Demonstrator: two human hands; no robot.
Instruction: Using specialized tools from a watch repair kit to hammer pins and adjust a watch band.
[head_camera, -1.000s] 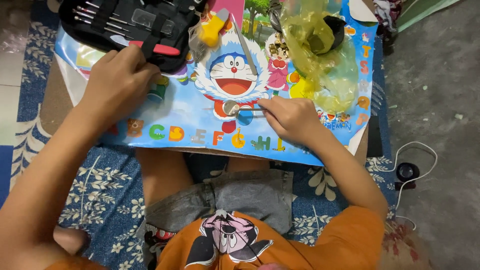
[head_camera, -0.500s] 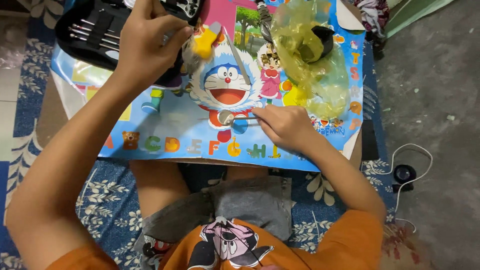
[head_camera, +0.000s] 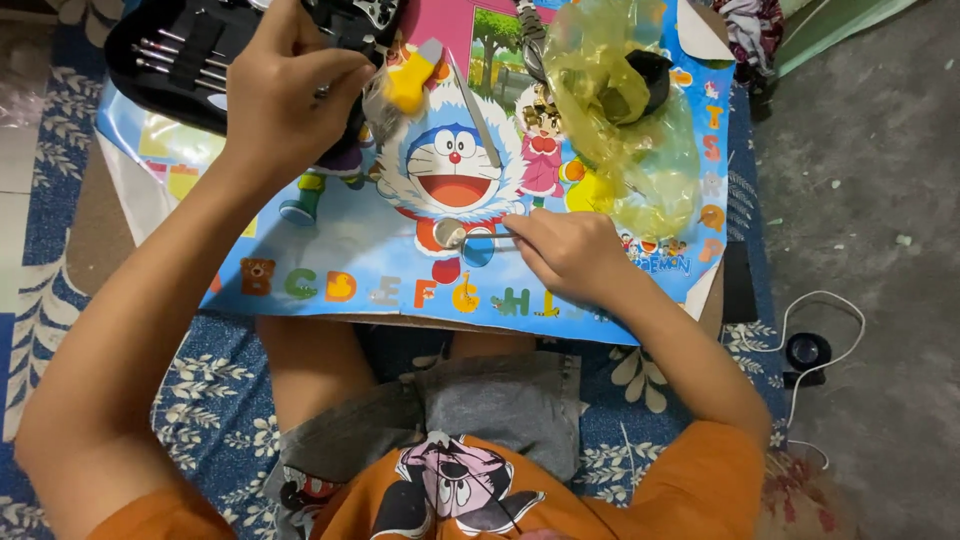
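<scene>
My left hand (head_camera: 285, 95) is closed round a thin metal tool bit, lifted just above the black tool case (head_camera: 190, 50) at the far left of the small table. My right hand (head_camera: 570, 255) rests on the colourful cartoon tabletop (head_camera: 350, 260) and pinches a thin metal tool whose tip lies at a small round metal part (head_camera: 450, 235). A yellow-handled tool (head_camera: 412, 75) lies just right of my left hand.
A crumpled yellow plastic bag (head_camera: 625, 120) with a black object (head_camera: 650, 75) inside sits at the table's far right. A white cable with a small black device (head_camera: 808, 350) lies on the grey floor to the right. A blue flowered mat (head_camera: 200, 400) covers the floor under my crossed legs.
My left hand has lifted from the tool case with a thin bit pinched in its fingers. My right hand has stayed by the round metal part. The view has shifted a little.
</scene>
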